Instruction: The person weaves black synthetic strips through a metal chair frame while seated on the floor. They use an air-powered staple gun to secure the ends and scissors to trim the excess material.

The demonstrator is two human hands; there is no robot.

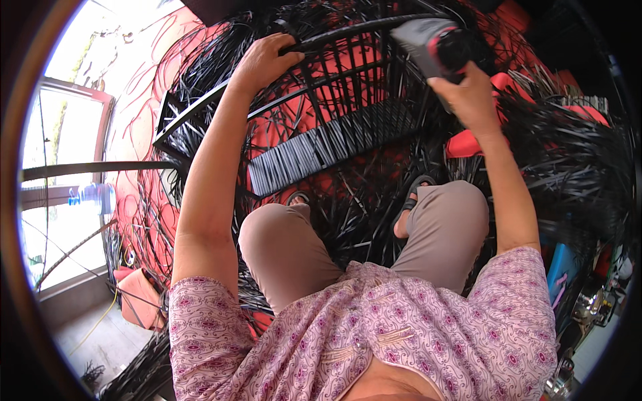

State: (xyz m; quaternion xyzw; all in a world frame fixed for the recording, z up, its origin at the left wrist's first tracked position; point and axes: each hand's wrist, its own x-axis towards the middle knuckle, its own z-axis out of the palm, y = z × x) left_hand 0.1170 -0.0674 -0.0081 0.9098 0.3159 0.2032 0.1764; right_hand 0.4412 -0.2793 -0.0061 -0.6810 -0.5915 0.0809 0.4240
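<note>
A black metal frame (190, 115), partly woven with strips, lies in front of my knees. A panel of tightly wound grey-black strips (287, 164) fills its near section, and loose strips cross the bars behind. My left hand (262, 61) is closed over the frame's far rail, fingers bent round it. My right hand (470, 100) grips a grey-and-black handheld power tool (428, 43) with a red ring, blurred by motion, beside the rail's right end. Its exact kind is not clear.
Black plastic strips (562, 154) lie heaped at the right and around the frame. Red sheeting (187, 47) covers the floor. At the left are a glass door (73, 134) and a pinkish box-like thing (142, 299). A blue object (559, 267) stands at my right.
</note>
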